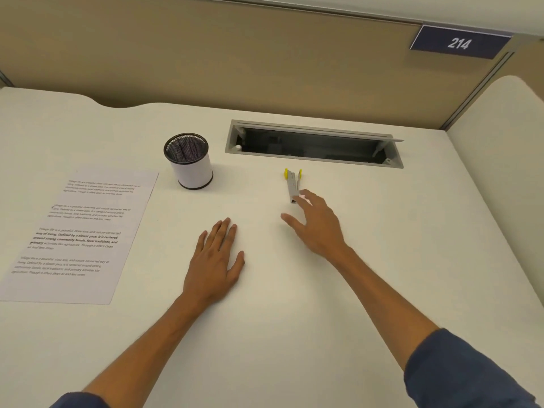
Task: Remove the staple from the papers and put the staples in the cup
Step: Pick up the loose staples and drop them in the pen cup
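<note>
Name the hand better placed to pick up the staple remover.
Right. The right hand reaches with fingertips at the staple remover; the left hand lies flat on the desk, farther away.

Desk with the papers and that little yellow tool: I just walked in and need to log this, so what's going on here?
A person is reaching with the right hand, fingers spread, for the staple remover; the fingertips are at its near end, not yet gripping. The left hand lies flat on the desk. The papers lie untouched at the left, and the mesh cup stands behind them.
</note>
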Tool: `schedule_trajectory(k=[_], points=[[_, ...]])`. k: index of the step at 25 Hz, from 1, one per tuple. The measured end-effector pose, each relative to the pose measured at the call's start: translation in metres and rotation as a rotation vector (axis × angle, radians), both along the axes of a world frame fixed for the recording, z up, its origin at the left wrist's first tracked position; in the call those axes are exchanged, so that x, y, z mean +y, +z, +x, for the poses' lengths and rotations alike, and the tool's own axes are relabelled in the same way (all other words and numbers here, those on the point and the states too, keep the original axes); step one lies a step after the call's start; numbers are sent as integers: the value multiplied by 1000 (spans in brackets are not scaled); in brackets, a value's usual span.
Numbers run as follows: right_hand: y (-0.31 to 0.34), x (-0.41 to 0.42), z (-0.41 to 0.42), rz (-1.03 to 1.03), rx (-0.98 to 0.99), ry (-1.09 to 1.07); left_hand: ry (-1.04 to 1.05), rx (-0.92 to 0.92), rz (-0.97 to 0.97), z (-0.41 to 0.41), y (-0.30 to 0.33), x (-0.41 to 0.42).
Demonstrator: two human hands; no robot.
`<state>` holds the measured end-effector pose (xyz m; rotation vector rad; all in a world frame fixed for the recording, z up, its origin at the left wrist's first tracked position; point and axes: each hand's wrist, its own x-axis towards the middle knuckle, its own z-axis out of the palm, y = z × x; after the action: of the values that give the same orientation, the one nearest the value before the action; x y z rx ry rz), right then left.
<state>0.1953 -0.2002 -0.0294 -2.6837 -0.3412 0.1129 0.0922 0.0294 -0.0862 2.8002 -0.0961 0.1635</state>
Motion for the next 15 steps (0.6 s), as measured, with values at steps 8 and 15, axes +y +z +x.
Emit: schedule_trajectory(k=[8, 15], points=[[-28, -67, -19, -380, -56, -40, 0, -2, 0, 0, 1, -1], [-26, -107, 11, -350, 13, -150, 2, -3, 8, -1, 1, -1]])
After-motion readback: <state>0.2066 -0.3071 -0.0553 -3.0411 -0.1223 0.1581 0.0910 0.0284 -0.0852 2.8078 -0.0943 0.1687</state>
